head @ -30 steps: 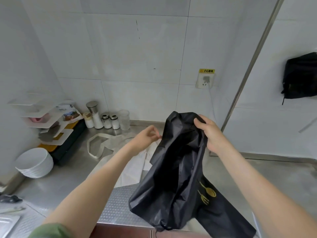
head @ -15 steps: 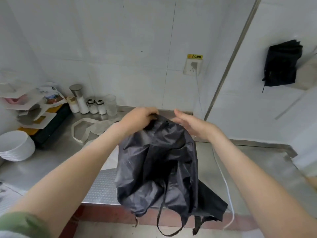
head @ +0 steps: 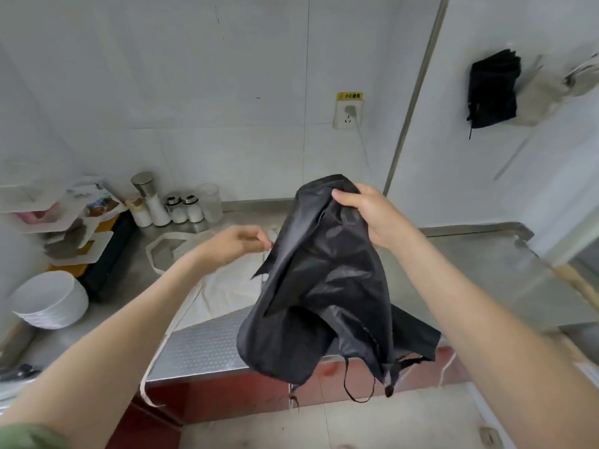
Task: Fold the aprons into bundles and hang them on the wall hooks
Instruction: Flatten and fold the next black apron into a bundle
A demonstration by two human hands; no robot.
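My right hand (head: 369, 218) grips the bunched top of a black apron (head: 324, 286) and holds it up in front of the steel counter (head: 486, 270). The apron hangs crumpled, its thin ties dangling below the counter's front edge. My left hand (head: 233, 244) is to its left with curled fingers, pinching the apron's left edge. A white apron (head: 227, 286) lies spread on the counter behind, one strap hanging over the front. On the right wall hang a folded black bundle (head: 492, 89) and a beige bundle (head: 544, 95).
Stacked white bowls (head: 48, 299) sit at the counter's left, beside a tiered rack (head: 64, 228). Several jars and shakers (head: 168, 205) stand against the back wall. A wall socket (head: 348, 115) with a white cable hangs above the counter. Tiled floor lies below.
My hands, together at the apron's top, have separated. The right hand keeps the top and has lifted it; the left hand moved left and down to the apron's side edge.
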